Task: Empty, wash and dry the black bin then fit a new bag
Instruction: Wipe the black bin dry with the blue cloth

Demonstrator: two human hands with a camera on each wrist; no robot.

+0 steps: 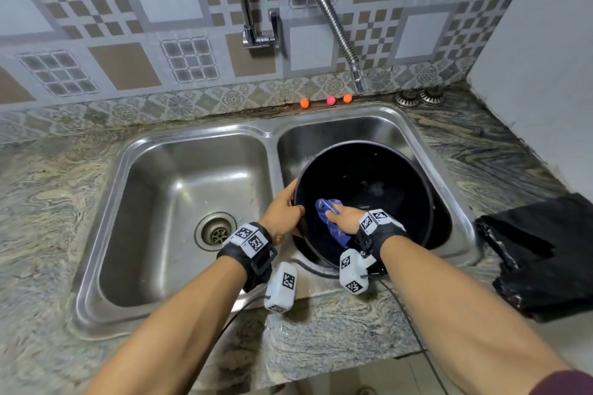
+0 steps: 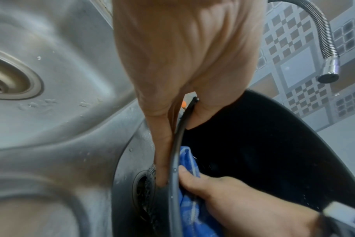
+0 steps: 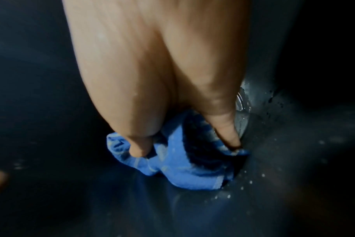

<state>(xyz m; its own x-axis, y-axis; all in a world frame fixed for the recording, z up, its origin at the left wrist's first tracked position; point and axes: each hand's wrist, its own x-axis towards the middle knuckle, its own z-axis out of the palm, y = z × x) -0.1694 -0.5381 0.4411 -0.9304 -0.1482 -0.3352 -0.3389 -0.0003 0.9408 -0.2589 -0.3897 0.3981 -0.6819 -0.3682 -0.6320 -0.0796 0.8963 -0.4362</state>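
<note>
Now we hold the black bin (image 1: 369, 189) in the right basin of the sink (image 1: 179, 151), tilted so that its mouth opens toward us and upward, while its bottom lies deeper in the basin, away from us. Our left hand (image 1: 282, 208) grips the bin's near left rim: in the left wrist view the fingers go down the outside of the wall and the thumb lies inside. Our right hand (image 1: 345, 218) is inside the bin, just beside that same rim, and its fingers press a blue cloth (image 1: 330, 218) against the inner wall; in the right wrist view the fingertips are curled into the folds of the cloth.

We judge this to be the drying step. The relation that matters is this: the bin's long axis runs from our hands away toward its bottom, so the still unwiped surface lies ahead of the right hand, deeper inside. The right hand is the nearer one to it; the left only steadies. Small water drops still show on the inner wall.

On the worktop, to the right of the sink, lies a black bag (image 1: 542, 253).
</note>
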